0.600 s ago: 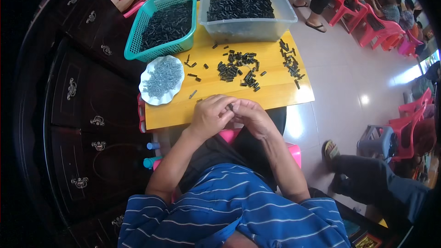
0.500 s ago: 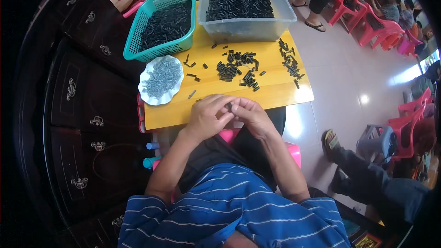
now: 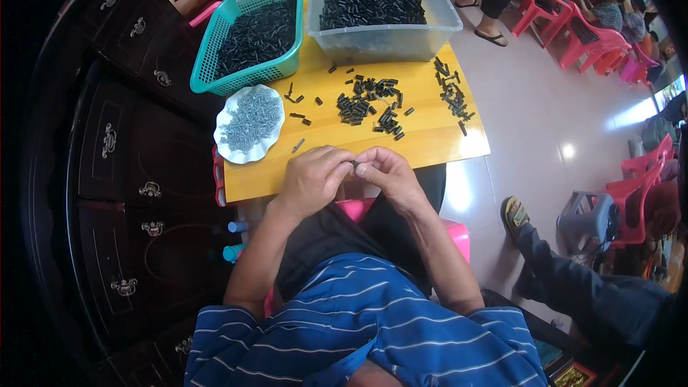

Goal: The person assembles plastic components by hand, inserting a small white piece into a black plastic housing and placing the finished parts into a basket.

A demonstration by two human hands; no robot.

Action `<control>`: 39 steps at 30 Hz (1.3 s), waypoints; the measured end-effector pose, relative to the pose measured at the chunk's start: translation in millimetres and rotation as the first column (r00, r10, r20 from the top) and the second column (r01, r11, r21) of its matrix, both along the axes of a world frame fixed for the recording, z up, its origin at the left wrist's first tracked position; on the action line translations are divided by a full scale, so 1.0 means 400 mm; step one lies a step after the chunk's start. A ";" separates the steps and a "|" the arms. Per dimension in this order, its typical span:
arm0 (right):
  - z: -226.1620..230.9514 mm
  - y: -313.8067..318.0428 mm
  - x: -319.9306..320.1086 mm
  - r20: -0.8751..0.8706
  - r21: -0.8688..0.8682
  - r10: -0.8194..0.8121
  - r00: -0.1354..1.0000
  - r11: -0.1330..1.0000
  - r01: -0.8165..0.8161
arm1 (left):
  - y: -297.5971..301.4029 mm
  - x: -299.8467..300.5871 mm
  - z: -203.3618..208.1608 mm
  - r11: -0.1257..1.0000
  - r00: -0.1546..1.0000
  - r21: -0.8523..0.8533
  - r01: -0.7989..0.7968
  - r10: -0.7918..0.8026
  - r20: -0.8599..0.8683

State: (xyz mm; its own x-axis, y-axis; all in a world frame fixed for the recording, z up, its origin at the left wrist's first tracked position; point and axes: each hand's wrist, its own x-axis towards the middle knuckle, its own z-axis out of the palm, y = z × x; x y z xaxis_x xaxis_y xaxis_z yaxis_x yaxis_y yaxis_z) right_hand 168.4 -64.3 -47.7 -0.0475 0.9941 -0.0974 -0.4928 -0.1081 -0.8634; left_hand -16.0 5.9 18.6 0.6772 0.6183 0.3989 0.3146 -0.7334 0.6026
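Observation:
Close together at the table's near edge, both my hands are closed in a pinch. My left hand (image 3: 309,180) and my right hand (image 3: 390,178) meet fingertip to fingertip on a small dark piece (image 3: 354,164), mostly covered by the fingers. It looks like the short black tubes (image 3: 356,109) heaped loosely on the table just beyond. A white wavy-rimmed plate (image 3: 224,149) to the left bears many small clear or silvery slender pieces (image 3: 251,120). A single thin grey piece (image 3: 298,145) lies near my left hand.
Behind stand a green basket (image 3: 285,70) and a translucent bin (image 3: 387,44), both holding black pieces. More black pieces (image 3: 451,93) lie along the yellow table's (image 3: 423,145) right edge. Dark drawers (image 3: 161,143) flank the left. Other people sit around; a bystander's leg (image 3: 566,265) extends at right.
My left hand has turned and shifted slightly left, its fingers folding in more. The dark piece shows less between the fingertips now. The table items look unchanged.

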 end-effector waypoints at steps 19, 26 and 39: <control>0.022 -0.011 -0.004 -0.003 -0.037 0.168 0.986 0.985 -0.168 | 0.011 0.008 0.012 0.994 0.993 0.068 0.091 -0.086 -0.082; 0.009 -0.009 -0.014 0.140 0.071 0.106 0.984 0.991 -0.117 | 0.005 0.003 0.007 0.997 0.997 -0.039 0.071 -0.072 -0.033; 0.023 -0.012 -0.009 -0.068 -0.006 0.022 0.997 1.000 -0.022 | -0.030 0.024 0.012 0.999 0.997 -0.023 -0.048 0.049 0.055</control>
State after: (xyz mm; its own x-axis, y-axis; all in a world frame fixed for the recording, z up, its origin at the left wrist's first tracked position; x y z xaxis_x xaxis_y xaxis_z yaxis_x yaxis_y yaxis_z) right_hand 164.9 -69.0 -38.3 -0.0758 0.9921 -0.0996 -0.5480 -0.1249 -0.8271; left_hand -6.2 -6.2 23.4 0.6234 0.6587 0.4214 0.3148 -0.7047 0.6358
